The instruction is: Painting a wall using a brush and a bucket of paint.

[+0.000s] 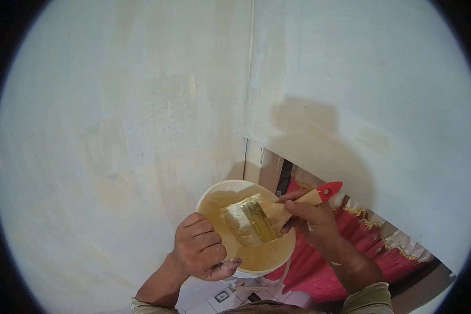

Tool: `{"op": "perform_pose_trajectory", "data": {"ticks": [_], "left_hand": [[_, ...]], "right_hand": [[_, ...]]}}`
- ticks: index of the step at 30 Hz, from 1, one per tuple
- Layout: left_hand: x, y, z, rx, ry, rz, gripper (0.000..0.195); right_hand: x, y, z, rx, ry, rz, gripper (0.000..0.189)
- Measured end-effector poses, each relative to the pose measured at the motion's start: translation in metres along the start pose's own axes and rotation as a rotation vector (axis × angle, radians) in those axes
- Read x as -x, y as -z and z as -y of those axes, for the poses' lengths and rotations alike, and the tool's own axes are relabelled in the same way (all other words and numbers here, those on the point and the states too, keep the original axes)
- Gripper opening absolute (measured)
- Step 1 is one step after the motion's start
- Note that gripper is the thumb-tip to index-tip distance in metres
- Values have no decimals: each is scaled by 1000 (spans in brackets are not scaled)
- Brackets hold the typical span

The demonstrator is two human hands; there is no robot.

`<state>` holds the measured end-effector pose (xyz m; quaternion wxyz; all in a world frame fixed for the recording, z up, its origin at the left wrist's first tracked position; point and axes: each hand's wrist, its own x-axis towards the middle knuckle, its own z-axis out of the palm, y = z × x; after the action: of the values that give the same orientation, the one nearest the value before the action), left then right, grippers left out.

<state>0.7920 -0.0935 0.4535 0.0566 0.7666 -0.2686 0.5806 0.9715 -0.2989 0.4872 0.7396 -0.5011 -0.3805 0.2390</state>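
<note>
A wide flat paintbrush (pixel 259 221) lies in my right hand (pixel 314 216), its wooden handle with a red end pointing up to the right. Its pale bristles are wet and hang over the round white bucket (pixel 235 181). Inside the bucket is a yellowish liquid (pixel 263 257), and the brush covers part of it. My left hand (pixel 200 245) is closed around the bucket's left rim, with the thumb towards me. White smears mark that thumb.
A pale, patchily coated wall (pixel 102 157) fills the left. It meets an overhead panel (pixel 373 78) at a seam. Below the panel's edge hangs a red curtain (pixel 337 271) with yellow fringe. White floor tiles (pixel 223 302) show far below the bucket.
</note>
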Motion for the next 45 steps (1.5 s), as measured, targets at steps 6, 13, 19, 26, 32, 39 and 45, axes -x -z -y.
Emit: {"op": "perform_pose_trajectory", "data": {"ticks": [6, 13, 19, 26, 32, 39, 45], "left_hand": [[6, 4, -8, -30, 20, -27, 35], [-6, 5, -29, -94, -8, -57, 35], [5, 6, -28, -220, 24, -20, 34], [-18, 6, -1, -169, 0, -138, 30], [-28, 3, 13, -111, -25, -221, 29], [-8, 8, 8, 2, 25, -161, 30], [11, -45, -31, 10, 119, -172, 30]], "right_hand": [[-7, -6, -4, -114, 77, 1, 18], [-10, 4, -14, -229, 111, 30, 20], [-29, 0, -10, -208, 117, 103, 22], [-63, -27, 38, -95, 396, 56, 22], [-125, -67, 142, 130, 860, 22, 21], [-168, -134, 259, 1318, 1174, -259, 19], [-227, -79, 226, 2344, 1342, 48, 11]]}}
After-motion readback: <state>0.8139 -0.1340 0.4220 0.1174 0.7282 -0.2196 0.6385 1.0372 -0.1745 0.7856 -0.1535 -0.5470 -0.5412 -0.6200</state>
